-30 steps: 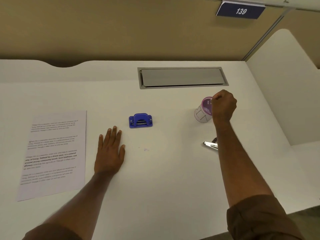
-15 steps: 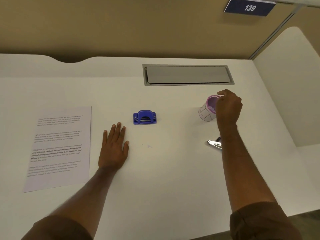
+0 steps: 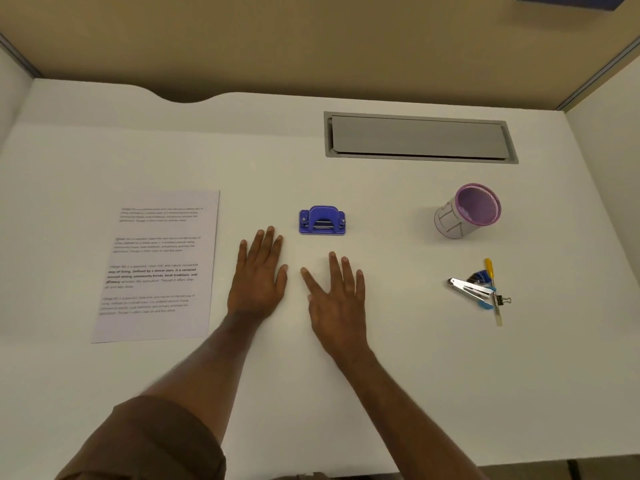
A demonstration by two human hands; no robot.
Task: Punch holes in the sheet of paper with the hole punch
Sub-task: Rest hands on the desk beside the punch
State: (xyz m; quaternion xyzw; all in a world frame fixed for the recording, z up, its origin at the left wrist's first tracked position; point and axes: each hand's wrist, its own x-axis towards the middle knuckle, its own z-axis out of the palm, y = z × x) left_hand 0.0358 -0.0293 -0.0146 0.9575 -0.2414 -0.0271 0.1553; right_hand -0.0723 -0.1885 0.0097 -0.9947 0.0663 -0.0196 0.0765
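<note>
Both hands lie flat with straight fingers on the white desk [image 3: 381,393], left hand [image 3: 258,280] beside right hand [image 3: 337,303]. Blue hole punch [image 3: 322,221] sits just beyond them; printed sheet of paper [image 3: 157,266] lies left.

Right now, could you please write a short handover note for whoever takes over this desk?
Left hand and right hand: both flat on the desk, fingers straight, holding nothing.
Sheet of paper: lies flat to the left of the hands, no holes visible.
Hole punch: sits just beyond the hands, untouched.
Done: nothing yet.
Left: slide the sheet into the punch and press.
</note>
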